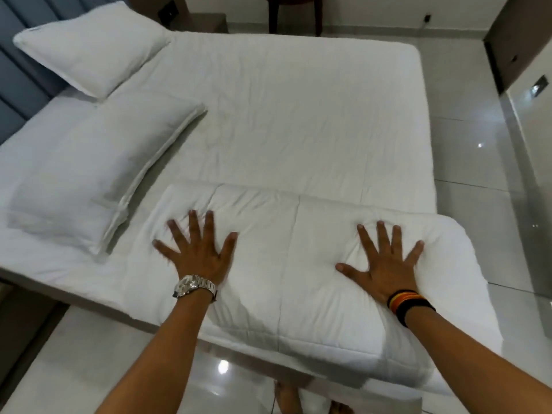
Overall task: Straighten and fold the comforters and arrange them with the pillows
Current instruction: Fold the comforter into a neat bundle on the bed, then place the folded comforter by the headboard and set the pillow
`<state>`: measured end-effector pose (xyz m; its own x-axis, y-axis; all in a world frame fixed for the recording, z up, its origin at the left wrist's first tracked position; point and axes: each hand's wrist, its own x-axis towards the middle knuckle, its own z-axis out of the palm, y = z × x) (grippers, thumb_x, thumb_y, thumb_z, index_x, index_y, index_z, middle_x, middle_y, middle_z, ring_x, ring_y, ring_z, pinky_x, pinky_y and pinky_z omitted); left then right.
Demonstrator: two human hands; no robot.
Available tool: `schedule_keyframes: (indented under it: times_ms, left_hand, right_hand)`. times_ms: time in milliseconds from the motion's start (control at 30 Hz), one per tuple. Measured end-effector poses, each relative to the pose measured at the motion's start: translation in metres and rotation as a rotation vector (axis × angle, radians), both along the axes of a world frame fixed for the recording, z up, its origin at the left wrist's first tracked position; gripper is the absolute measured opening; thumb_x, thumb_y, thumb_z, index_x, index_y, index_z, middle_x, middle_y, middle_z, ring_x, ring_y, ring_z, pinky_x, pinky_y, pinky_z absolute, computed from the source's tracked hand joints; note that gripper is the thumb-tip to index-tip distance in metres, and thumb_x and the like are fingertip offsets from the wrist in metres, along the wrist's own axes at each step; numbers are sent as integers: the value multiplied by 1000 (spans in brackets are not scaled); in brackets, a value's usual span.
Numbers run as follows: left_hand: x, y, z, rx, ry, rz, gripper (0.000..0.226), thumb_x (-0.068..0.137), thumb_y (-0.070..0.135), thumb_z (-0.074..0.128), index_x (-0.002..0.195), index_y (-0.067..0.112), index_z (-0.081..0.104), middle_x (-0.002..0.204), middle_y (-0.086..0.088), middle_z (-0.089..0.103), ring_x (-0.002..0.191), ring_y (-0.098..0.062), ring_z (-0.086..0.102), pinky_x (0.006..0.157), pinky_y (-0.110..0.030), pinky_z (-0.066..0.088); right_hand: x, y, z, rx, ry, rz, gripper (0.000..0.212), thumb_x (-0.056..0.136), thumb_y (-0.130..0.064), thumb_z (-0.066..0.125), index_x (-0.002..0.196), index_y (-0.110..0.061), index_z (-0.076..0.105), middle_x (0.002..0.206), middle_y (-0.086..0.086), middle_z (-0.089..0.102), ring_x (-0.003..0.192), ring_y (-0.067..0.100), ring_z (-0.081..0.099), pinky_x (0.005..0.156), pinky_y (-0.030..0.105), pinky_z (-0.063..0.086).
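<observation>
A folded white comforter (pixel 292 264) lies along the near edge of the bed (pixel 298 115), its right end hanging past the bed's corner. My left hand (pixel 197 249), with a metal watch on the wrist, presses flat on the comforter's left half, fingers spread. My right hand (pixel 385 264), with dark and orange bands on the wrist, presses flat on its right half, fingers spread. Two white pillows lie at the left: the near pillow (pixel 89 174) beside the comforter, the far pillow (pixel 89 46) against the blue headboard (pixel 18 85).
A dark wooden table (pixel 294 13) stands beyond the bed's far side, with a bedside unit (pixel 209 22) to its left. Glossy tiled floor (pixel 478 174) runs to the right of the bed and below me. A wall panel (pixel 531 70) is at the right.
</observation>
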<state>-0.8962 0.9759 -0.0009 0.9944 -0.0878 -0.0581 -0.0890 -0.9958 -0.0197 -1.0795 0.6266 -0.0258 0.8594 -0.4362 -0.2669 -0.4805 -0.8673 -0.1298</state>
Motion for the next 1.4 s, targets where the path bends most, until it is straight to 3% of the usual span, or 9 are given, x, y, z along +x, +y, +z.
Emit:
schedule_keyframes:
  times_ms: [133, 267, 433, 700, 867, 1000, 1133, 1267, 1400]
  left_hand:
    - [1, 5, -50, -17, 59, 32, 85, 85, 85, -7, 159, 44, -14, 172, 4, -5, 155, -42, -15, 111, -77, -4]
    - [7, -7, -40, -7, 92, 29, 91, 85, 86, -3, 163, 38, 1, 173, 1, 0, 154, -44, -14, 111, -78, -6]
    - [-31, -45, -8, -210, 17, 14, 86, 91, 83, 11, 163, 36, 10, 172, 0, 5, 155, -43, -13, 112, -76, -11]
    - [-60, -33, -46, -199, -17, -3, 80, 98, 74, 21, 164, 32, 6, 173, -1, 1, 157, -36, -11, 117, -72, -7]
    - [-140, -36, -39, -488, -9, 374, 82, 96, 75, 24, 163, 37, -3, 171, 0, -15, 156, -26, -20, 121, -66, -9]
    - [-195, -70, -34, -873, 64, 833, 97, 77, 93, 25, 157, 51, -12, 168, 10, -27, 156, -28, -22, 120, -71, 4]
    - [-205, -100, -34, -1225, 46, 1127, 107, 75, 86, 56, 154, 59, -12, 170, 2, -20, 158, -28, -5, 125, -59, 15]
    - [-198, -109, -45, -1260, -69, 1185, 119, 56, 100, 53, 149, 66, -13, 172, 3, -5, 158, -26, 8, 123, -60, 23]
    - [-199, -113, -49, -1317, -121, 1232, 124, 58, 93, 63, 152, 60, -10, 171, 7, 5, 156, -22, 17, 123, -55, 25]
  right_hand:
    - [8, 16, -25, -20, 60, -19, 114, 66, -107, 3, 157, -45, -27, 169, 2, -30, 153, 30, -33, 111, 76, -17]
    - [16, 12, 0, 34, 58, -35, 119, 63, -109, 9, 158, -46, -23, 171, 4, -25, 155, 31, -30, 110, 76, -20]
    - [80, 57, 41, 79, -154, 168, 115, 67, -108, 15, 161, -48, -13, 173, 0, -15, 158, 28, -21, 112, 73, -22]
    - [85, 86, -8, 109, 12, 229, 111, 70, -106, 15, 161, -47, -13, 174, 0, -11, 160, 28, -13, 116, 71, -14]
    - [142, 36, 40, 276, 33, 224, 130, 58, -110, 32, 164, -36, 15, 169, -1, 28, 155, 23, 25, 125, 57, 15]
    - [180, 1, 63, 532, 364, 161, 124, 66, -98, 55, 164, -29, 23, 167, -1, 33, 151, 24, 35, 120, 42, 26]
    - [191, -2, 40, 617, 475, 51, 113, 79, -87, 53, 164, -19, 22, 165, 6, 35, 147, 29, 41, 107, 38, 33]
    - [192, -8, -15, 700, 476, -12, 138, 59, -100, 58, 165, -20, 19, 167, 4, 33, 148, 27, 41, 122, 43, 29]
    - [198, -18, -30, 695, 515, -48, 143, 49, -105, 58, 161, -19, 33, 160, 7, 44, 137, 29, 51, 118, 44, 36]
